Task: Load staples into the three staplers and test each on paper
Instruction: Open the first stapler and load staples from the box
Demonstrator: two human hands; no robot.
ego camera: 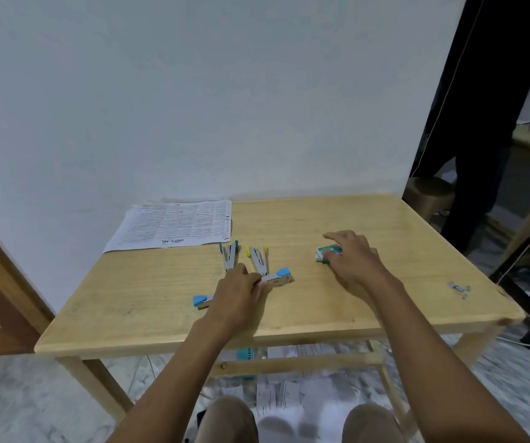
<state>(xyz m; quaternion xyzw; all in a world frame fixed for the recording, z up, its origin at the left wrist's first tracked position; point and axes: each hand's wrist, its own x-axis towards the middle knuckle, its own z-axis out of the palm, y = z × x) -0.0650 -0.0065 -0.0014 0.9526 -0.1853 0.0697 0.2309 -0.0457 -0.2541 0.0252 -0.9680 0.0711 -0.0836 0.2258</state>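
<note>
Head view: our left hand (236,292) is pressing straight fingers on the opened blue stapler (278,277). Our right hand (354,262) is covering the staple box (325,252) under its fingers; we cannot tell its grip or contents.

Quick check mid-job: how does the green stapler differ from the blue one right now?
The green stapler has green tips; the blue stapler has light blue ones. The green one opens in a narrow V toward the paper; the blue one is splayed wide across the table. The green one shows almost whole; the blue one's middle is hidden under the left hand. Both lie open, with grey bodies.
</note>
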